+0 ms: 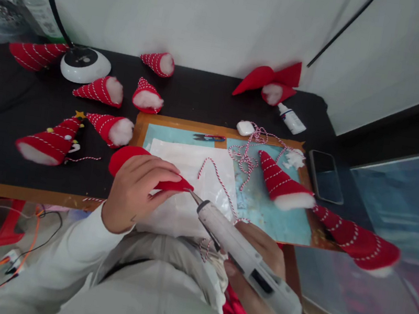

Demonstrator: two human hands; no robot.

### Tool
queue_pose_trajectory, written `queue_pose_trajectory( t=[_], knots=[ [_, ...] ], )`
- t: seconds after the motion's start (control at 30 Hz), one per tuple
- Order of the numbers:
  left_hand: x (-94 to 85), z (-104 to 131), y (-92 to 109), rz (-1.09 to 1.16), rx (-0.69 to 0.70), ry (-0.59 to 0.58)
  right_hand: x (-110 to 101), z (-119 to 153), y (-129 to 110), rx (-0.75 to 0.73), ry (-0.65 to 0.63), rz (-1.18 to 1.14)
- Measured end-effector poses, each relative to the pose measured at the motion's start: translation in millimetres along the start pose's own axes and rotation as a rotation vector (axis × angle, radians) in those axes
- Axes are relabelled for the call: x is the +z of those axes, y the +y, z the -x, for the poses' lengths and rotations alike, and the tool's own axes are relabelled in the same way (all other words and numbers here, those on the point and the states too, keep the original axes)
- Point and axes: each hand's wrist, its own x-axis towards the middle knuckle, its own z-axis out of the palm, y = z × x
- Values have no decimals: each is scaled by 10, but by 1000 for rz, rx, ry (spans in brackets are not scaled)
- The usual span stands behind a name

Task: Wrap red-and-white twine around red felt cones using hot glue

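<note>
My left hand [136,188] is closed around a plain red felt cone [130,157], its pointed tip turned to the right. In my right hand [257,260] is a white hot glue gun [236,241], its metal nozzle touching or very near the cone's tip. A red-and-white twisted cord [217,174] lies over the white sheet [189,159] and runs down to my right hand, whose fingers are partly hidden by the glue gun. More of that cord lies tangled on the blue mat beyond.
Several cord-wrapped red cones with white stuffing, such as one cone [284,187], lie about the black table. Small snips [209,138], a white bottle [291,119], a white case [245,127] and a phone [326,176] lie farther back. A lamp base [85,67] stands left.
</note>
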Motion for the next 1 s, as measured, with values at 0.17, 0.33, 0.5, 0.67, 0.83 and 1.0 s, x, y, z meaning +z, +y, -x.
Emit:
queue_pose_trajectory(
  t=[0.17, 0.33, 0.5, 0.67, 0.83, 1.0],
  knots=[
    [-13, 6, -32, -25, -19, 15, -67, -99, -35, -69, 49, -6],
    [11, -17, 0, -13, -4, 4, 45, -79, -10, -86, 55, -23],
    [55, -26, -16, 25, -37, 0, 81, -24, 54, -46, 12, -14],
    [-8, 32, -91, 210, -210, -19, -102, 31, 329, 63, 24, 98],
    [-90, 208, -101, 945, -640, -107, -260, -27, 899, -39, -265, 515],
    [42, 352, -124, 1433, -935, 72, -255, -228, 1270, -80, -461, 802]
  ],
)
